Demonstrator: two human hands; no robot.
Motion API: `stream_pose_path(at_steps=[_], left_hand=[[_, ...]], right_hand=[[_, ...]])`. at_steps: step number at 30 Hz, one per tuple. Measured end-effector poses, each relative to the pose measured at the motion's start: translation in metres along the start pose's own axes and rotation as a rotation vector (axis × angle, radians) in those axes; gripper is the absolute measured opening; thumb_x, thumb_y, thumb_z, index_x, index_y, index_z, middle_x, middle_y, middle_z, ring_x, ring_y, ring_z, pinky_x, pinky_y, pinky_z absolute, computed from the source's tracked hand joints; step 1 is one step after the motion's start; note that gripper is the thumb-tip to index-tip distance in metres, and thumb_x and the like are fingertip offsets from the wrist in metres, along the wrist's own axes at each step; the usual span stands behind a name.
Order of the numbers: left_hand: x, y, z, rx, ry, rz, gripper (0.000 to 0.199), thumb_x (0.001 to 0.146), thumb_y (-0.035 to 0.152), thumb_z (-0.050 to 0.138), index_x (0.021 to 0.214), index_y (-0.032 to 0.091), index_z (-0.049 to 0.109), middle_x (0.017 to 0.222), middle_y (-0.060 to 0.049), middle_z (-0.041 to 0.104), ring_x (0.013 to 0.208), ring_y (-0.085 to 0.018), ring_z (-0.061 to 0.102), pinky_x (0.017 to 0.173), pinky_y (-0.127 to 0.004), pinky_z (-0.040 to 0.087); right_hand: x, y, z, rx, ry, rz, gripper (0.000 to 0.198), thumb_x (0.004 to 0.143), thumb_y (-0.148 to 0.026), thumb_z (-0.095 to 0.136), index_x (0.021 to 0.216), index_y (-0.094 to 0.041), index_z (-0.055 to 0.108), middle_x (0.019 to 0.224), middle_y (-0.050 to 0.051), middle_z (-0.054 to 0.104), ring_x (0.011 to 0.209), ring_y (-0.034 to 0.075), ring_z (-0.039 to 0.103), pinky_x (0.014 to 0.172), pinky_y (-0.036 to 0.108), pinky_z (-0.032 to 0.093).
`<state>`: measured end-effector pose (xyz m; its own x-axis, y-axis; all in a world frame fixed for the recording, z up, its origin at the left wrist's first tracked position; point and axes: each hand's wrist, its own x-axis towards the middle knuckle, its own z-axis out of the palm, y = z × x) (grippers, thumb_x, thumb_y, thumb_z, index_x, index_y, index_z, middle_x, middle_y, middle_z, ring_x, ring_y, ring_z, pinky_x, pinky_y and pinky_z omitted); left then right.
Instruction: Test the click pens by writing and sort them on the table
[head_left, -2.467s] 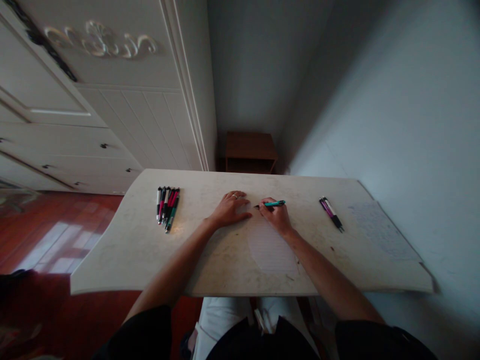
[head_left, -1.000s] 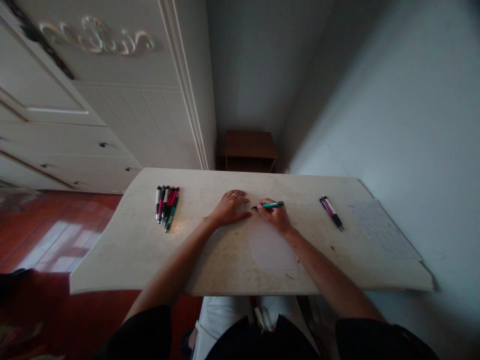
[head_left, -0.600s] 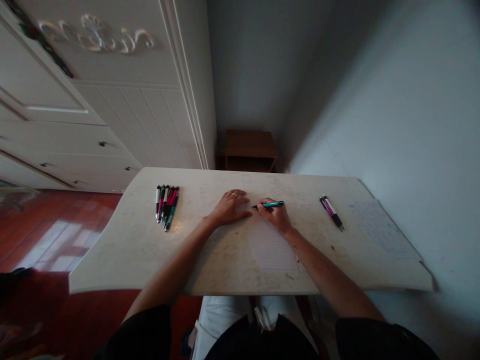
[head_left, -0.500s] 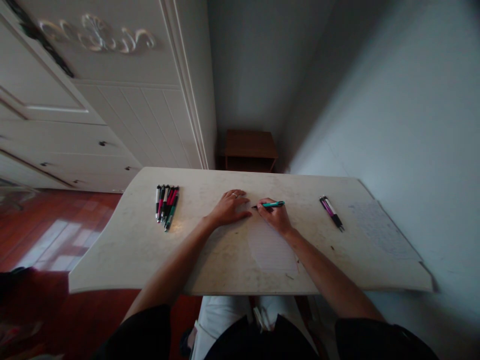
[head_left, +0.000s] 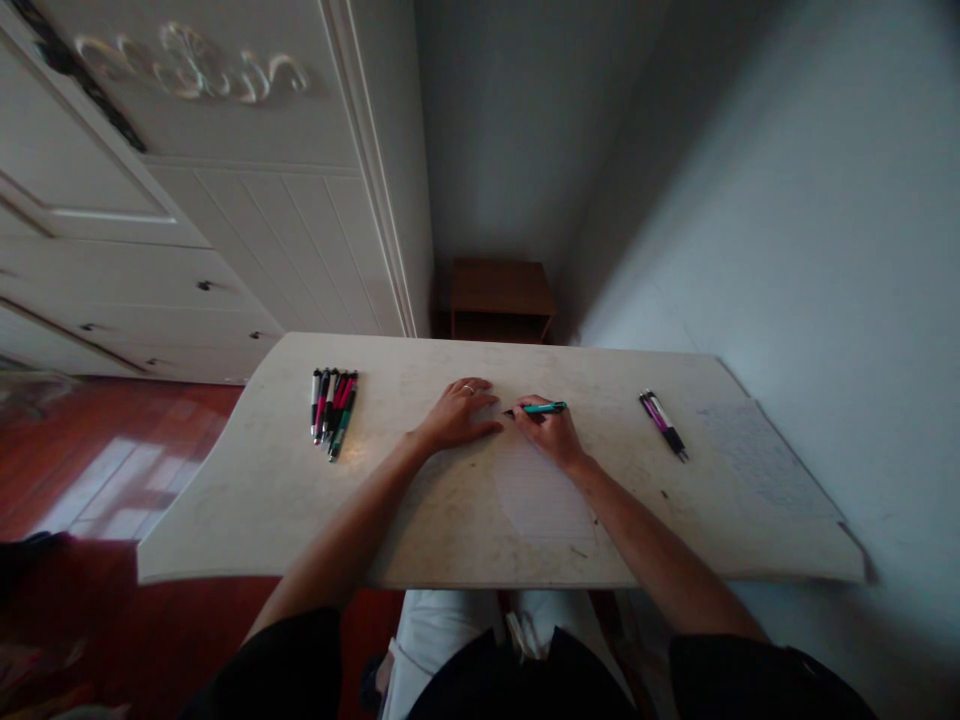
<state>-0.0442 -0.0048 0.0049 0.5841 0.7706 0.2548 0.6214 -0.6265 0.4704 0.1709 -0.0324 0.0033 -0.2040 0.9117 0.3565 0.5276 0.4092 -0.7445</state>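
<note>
A teal pen (head_left: 546, 408) is pinched in my right hand (head_left: 551, 432), its dark tip pointing left at the top end of a lined sheet of paper (head_left: 544, 500). That hand lies over the sheet's upper right part. My left hand (head_left: 456, 416) rests flat with fingers spread, a ring on one finger, its fingertips at the paper's upper left edge. Whether the pen tip touches the paper is too small to tell.
Several pens (head_left: 331, 410) lie bunched on the left of the white table (head_left: 247, 490). A few more pens (head_left: 663, 425) lie at the right, near a written sheet (head_left: 765, 460). Beyond stand a white cabinet (head_left: 285, 230), a brown wooden stand (head_left: 502, 288) and a wall (head_left: 810, 250).
Almost nothing differs. The pen in my right hand has tilted or shifted very slightly; my left hand stays in place.
</note>
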Motion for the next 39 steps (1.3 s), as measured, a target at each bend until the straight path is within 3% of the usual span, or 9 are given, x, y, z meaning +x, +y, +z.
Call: stream_pose_path(at_steps=[10, 19, 36, 39], left_hand=[[0.0003, -0.0015, 0.0015, -0.002, -0.006, -0.007, 0.050, 0.081, 0.055, 0.064, 0.116, 0.020, 0.067, 0.131, -0.012, 0.057, 0.126, -0.028, 0.048, 0.107, -0.044, 0.037], [0.0008, -0.0006, -0.0001, -0.010, 0.002, 0.006, 0.048, 0.081, 0.052, 0.065, 0.116, 0.020, 0.066, 0.130, -0.013, 0.057, 0.125, -0.029, 0.048, 0.106, -0.045, 0.038], [0.0001, -0.0009, 0.0011, -0.018, 0.007, 0.001, 0.047, 0.081, 0.053, 0.065, 0.116, 0.021, 0.066, 0.130, -0.012, 0.058, 0.126, -0.028, 0.048, 0.106, -0.045, 0.038], [0.0002, -0.0004, -0.0001, -0.007, -0.003, -0.002, 0.048, 0.081, 0.054, 0.064, 0.117, 0.022, 0.066, 0.131, -0.012, 0.057, 0.126, -0.028, 0.048, 0.107, -0.045, 0.037]], right_hand=[[0.0018, 0.0012, -0.0047, -0.060, -0.007, -0.016, 0.020, 0.083, -0.030, 0.053, 0.075, -0.017, 0.066, 0.068, 0.005, 0.067, 0.059, 0.015, 0.058, 0.060, 0.025, 0.046], [-0.0003, 0.0002, -0.0046, 0.175, 0.013, 0.148, 0.027, 0.086, -0.042, 0.052, 0.082, -0.017, 0.063, 0.055, 0.000, 0.058, 0.049, 0.014, 0.055, 0.050, 0.024, 0.044], [-0.0010, -0.0019, -0.0034, 0.009, -0.056, 0.030, 0.024, 0.085, -0.035, 0.053, 0.082, -0.016, 0.068, 0.069, 0.004, 0.067, 0.060, 0.015, 0.058, 0.059, 0.024, 0.045], [0.0015, -0.0004, -0.0032, -0.063, 0.011, 0.012, 0.023, 0.085, -0.033, 0.052, 0.079, -0.017, 0.067, 0.068, 0.004, 0.067, 0.059, 0.015, 0.058, 0.059, 0.024, 0.045]])
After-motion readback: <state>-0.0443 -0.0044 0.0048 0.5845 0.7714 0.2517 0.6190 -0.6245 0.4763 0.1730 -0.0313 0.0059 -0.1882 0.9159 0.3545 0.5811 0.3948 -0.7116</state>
